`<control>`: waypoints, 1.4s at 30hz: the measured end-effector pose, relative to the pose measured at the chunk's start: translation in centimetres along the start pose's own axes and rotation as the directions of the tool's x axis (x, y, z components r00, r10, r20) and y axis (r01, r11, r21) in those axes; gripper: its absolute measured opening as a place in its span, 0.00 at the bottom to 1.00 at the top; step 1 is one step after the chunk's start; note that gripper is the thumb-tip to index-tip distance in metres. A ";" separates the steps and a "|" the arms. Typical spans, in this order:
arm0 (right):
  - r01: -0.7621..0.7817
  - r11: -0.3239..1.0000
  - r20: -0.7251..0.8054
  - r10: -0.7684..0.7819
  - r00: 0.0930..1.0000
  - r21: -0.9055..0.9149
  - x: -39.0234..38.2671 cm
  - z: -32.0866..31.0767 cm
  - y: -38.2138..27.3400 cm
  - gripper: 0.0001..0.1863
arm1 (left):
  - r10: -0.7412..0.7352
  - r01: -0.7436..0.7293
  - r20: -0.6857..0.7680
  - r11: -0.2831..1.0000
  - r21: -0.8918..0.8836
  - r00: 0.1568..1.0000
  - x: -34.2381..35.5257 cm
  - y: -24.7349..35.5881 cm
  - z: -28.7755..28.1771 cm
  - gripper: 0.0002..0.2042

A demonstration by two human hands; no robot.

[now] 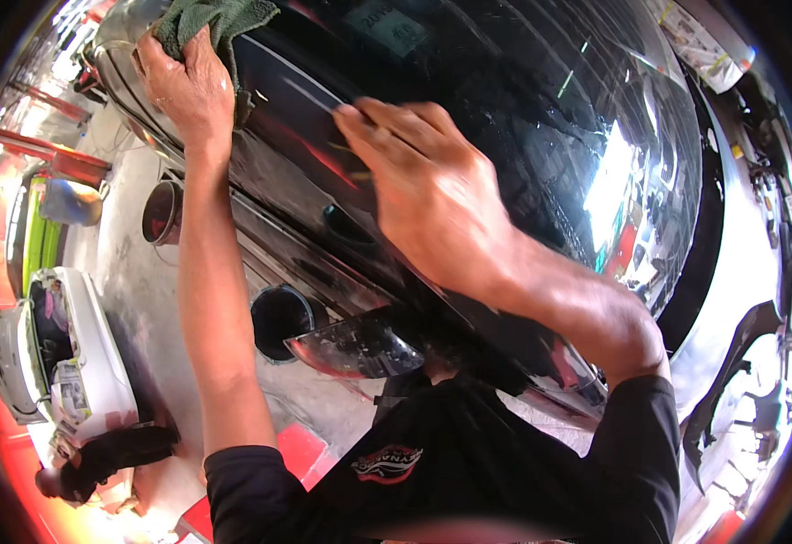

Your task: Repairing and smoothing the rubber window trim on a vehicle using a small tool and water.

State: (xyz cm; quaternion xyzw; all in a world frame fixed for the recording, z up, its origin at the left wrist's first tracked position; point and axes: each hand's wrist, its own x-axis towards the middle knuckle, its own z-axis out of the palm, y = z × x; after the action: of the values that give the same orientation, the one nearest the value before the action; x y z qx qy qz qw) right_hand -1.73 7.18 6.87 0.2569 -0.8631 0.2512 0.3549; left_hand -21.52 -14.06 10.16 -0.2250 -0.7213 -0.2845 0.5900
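Note:
High at the left, my left hand [192, 91] grips a dark green cloth [233, 20] against the side of a black car [301, 136]. My right hand [437, 186] is slightly blurred. Its fingers are bent and drawn together, with the tips against the dark strip beside the car's large glass [523, 118]. Whatever may lie under those fingertips is hidden. A thin pale line runs along the strip, up and left from the right fingertips. Water drops and glossy reflections show on the glass.
The car's side mirror [359, 346] juts out close to my body. A dark bucket [280, 319] stands beside it, another bucket [162, 213] farther left. Beyond are a white car [97, 363] and a bent-over person [115, 461] in dark clothes. Car parts [745, 372] are at right.

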 end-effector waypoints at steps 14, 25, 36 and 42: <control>-0.022 0.998 0.033 0.024 0.999 -0.061 0.6 1.1 -1.3 0.25 | -0.010 0.010 0.000 0.994 0.111 1.000 -0.3 -2.4 -0.2 0.19; 0.070 0.980 0.007 -0.070 0.998 -0.186 1.4 1.2 -1.8 0.22 | -0.084 0.083 -0.020 0.996 -0.013 0.996 -0.9 -1.7 -0.1 0.18; 0.056 0.973 -0.016 -0.062 0.998 -0.225 2.5 2.6 -1.8 0.23 | -0.185 0.191 -0.071 0.979 0.078 0.980 -1.2 -1.7 -0.5 0.19; 0.027 0.948 0.074 -0.003 0.997 -0.317 7.6 3.9 -2.2 0.20 | -0.148 0.160 -0.093 0.978 0.138 0.985 -0.8 -1.4 1.1 0.20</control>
State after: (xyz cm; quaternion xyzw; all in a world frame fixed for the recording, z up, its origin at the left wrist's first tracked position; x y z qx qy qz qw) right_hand -6.94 1.13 10.61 0.2120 -0.9026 0.0970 0.3619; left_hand -23.07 -14.41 8.99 -0.1132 -0.7305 -0.2853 0.6101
